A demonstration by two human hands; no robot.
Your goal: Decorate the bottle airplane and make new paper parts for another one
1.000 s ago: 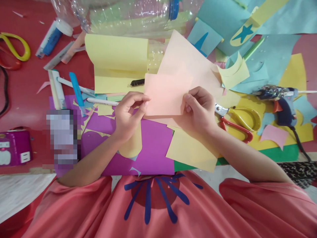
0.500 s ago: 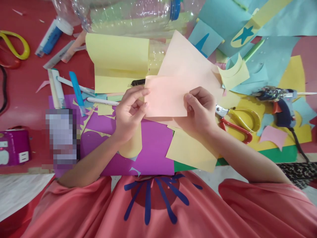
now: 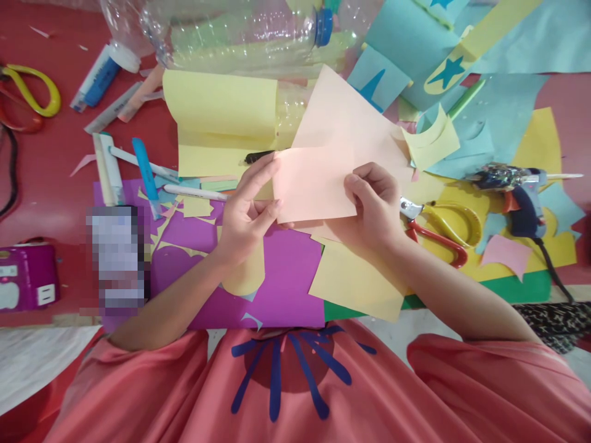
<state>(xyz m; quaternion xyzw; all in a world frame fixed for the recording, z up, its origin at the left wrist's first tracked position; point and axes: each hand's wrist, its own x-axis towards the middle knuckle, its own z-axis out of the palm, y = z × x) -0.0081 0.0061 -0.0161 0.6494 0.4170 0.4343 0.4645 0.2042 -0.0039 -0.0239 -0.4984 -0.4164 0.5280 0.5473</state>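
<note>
A small peach paper rectangle [image 3: 314, 183] is held up in front of me between both hands. My left hand [image 3: 247, 212] grips its left edge, fingers at the upper corner and thumb at the lower one. With thumb against curled fingers, my right hand [image 3: 376, 200] pinches the right edge. Behind it lies a larger peach sheet [image 3: 344, 114], partly covered. Beneath my hands are a purple sheet [image 3: 293, 277] and a pale yellow sheet [image 3: 357, 280]. Scissors [image 3: 443, 231] with red and yellow handles lie just right of my right hand.
A clear plastic bottle [image 3: 240, 31] lies along the back, near a curled yellow sheet [image 3: 226, 104]. A glue gun [image 3: 524, 203] rests at right. Pens, a blue marker [image 3: 145, 169], a phone [image 3: 117, 258] and a purple socket box [image 3: 28, 277] are at left.
The small peach paper has tilted slightly, its right side higher. My left hand has shifted a little right, its fingers more spread along the edge. The right hand keeps its pinch.
</note>
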